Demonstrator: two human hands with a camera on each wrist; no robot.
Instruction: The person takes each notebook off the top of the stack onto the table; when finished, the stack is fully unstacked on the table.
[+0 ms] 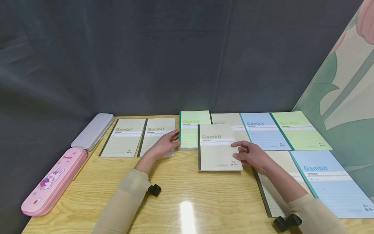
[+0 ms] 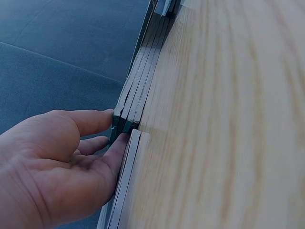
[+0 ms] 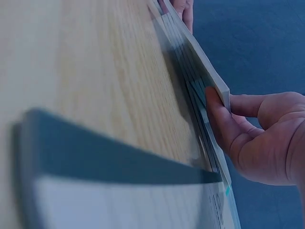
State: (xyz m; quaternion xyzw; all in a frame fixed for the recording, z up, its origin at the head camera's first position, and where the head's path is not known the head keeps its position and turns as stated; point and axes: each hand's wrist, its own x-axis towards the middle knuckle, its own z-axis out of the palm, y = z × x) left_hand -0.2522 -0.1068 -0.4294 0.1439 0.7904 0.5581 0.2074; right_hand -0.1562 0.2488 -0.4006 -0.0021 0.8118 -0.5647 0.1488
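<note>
My right hand (image 1: 249,155) pinches the right edge of a cream notebook (image 1: 217,152) with a dark spine. This notebook is lifted off the table and partly covers other notebooks behind it. In the right wrist view, the thumb and fingers of the right hand (image 3: 267,129) lie on opposite faces of the held notebook (image 3: 207,64). My left hand (image 1: 165,144) touches the green spine side of a stack topped by a green notebook (image 1: 188,131). In the left wrist view, fingertips of the left hand (image 2: 62,162) meet the corner of the stack (image 2: 143,71), several notebooks thick.
Two cream notebooks (image 1: 124,138) lie at the left. Blue (image 1: 260,131) and light green (image 1: 298,130) notebooks lie at the back right, with another blue notebook (image 1: 330,185) nearer. A pink pencil case (image 1: 55,182) and a white case (image 1: 93,131) line the left edge. A dark curtain (image 1: 163,58) hangs behind.
</note>
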